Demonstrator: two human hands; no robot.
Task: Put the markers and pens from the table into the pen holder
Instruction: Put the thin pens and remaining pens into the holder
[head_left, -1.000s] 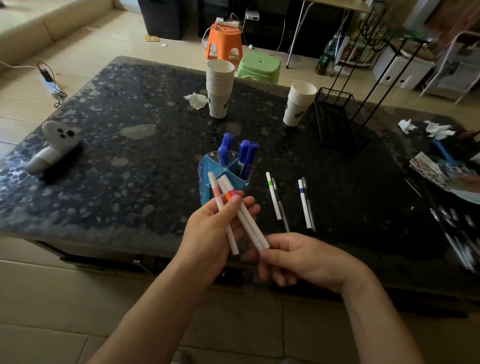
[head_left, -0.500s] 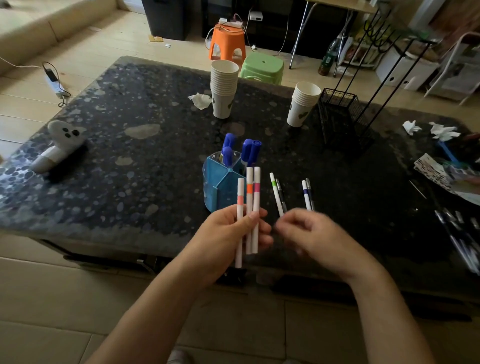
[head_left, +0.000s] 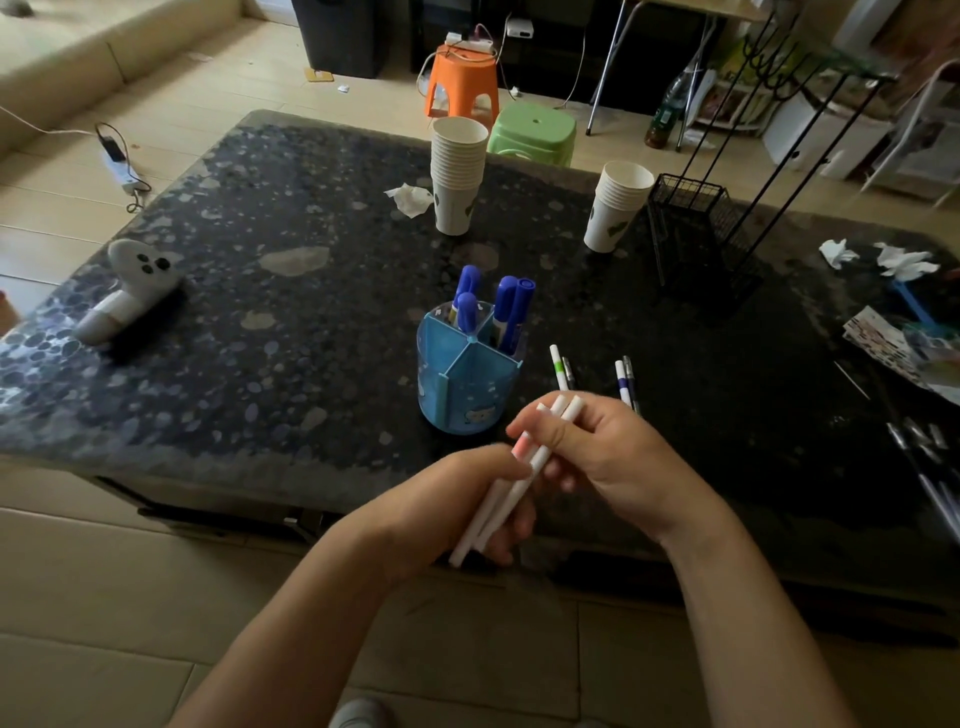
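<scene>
A dark, speckled stone bench (head_left: 291, 332) fills most of the view. Near its front edge stands a round blue plastic pen holder (head_left: 467, 387) with divided compartments; blue-capped markers (head_left: 506, 312) stand upright in its rear sections. Just in front of the holder, the left hand (head_left: 457, 506) has its grip closed around the lower part of three white marker pens (head_left: 524, 467), bunched together and tilted up to the right. The right hand (head_left: 608, 462) curls its grip over the same bundle near the top ends. To the right of the holder, four thin pens (head_left: 592, 374) lie on the bench in two pairs, partly hidden behind the right hand.
</scene>
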